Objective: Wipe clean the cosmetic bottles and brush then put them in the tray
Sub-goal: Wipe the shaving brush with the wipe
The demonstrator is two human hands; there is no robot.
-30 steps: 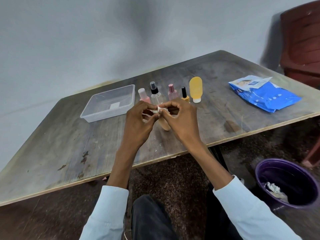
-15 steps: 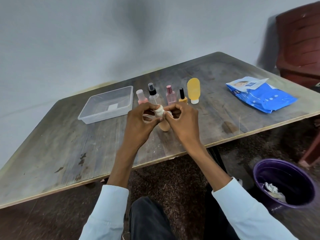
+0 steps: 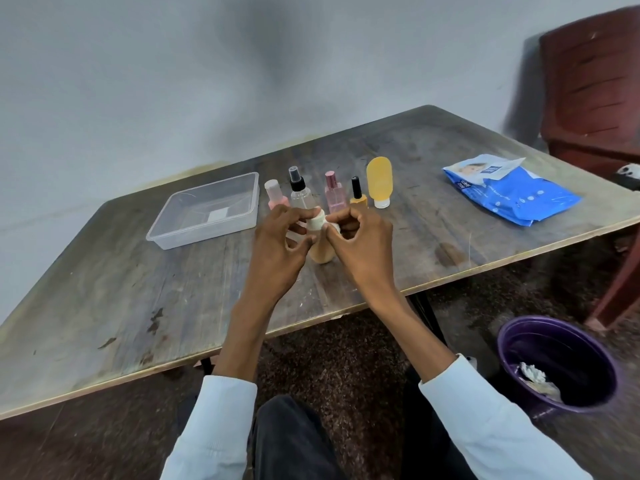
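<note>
A beige bottle (image 3: 321, 252) with a white cap (image 3: 316, 223) is held over the table's middle between both hands. My left hand (image 3: 277, 251) grips its neck and cap. My right hand (image 3: 363, 244) pinches a small white wipe (image 3: 333, 227) against the cap. Behind the hands stand a pink bottle (image 3: 275, 197), a clear spray bottle (image 3: 300, 194), a pink perfume bottle (image 3: 334, 194), a yellow nail polish (image 3: 357, 195) and an orange tube (image 3: 379, 181). The clear plastic tray (image 3: 162, 237) sits to the left with nothing in it. No brush is in view.
A blue pack of wipes (image 3: 512, 195) lies at the table's right end. On the floor to the right, a purple bin (image 3: 557, 365) holds crumpled wipes. A dark red chair (image 3: 595, 84) stands at the far right.
The bottle's white cap has come into sight between my fingers, and the wipe in my right hand now sits against it. Both hands stay at the same spot.
</note>
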